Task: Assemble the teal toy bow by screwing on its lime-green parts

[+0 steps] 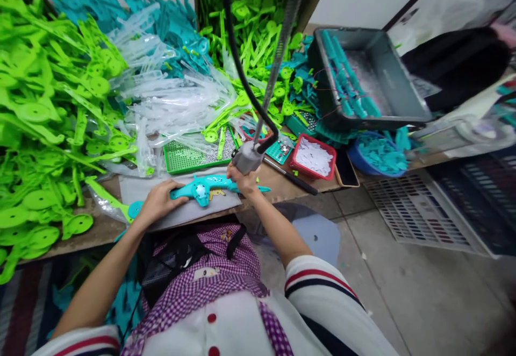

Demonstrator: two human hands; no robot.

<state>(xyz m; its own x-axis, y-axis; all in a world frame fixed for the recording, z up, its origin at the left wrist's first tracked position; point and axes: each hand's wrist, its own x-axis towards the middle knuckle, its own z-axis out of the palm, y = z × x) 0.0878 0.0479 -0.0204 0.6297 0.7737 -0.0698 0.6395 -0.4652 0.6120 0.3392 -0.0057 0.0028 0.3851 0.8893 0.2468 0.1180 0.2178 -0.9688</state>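
A turquoise plastic piece (201,190) with a rounded middle lies across a grey cloth (141,186) at the table's front edge. My left hand (161,203) grips its left end between thumb and fingers. With its fingers closed round a grey hanging tool (249,157), my right hand (243,180) is over the right part of the piece. The tool hangs from a coiled spring and a black cable. Its tip is hidden by my right hand. A yellow printed figure shows on the cloth just below the piece.
Green parts (36,114) heap at the left, beside clear plastic parts (173,103). Behind the cloth is a green tray (173,157) of screws. Rightward are a red basket (334,165) of white pieces, a grey bin (407,111), a blue bowl (357,165) and a black-tipped rod (292,177).
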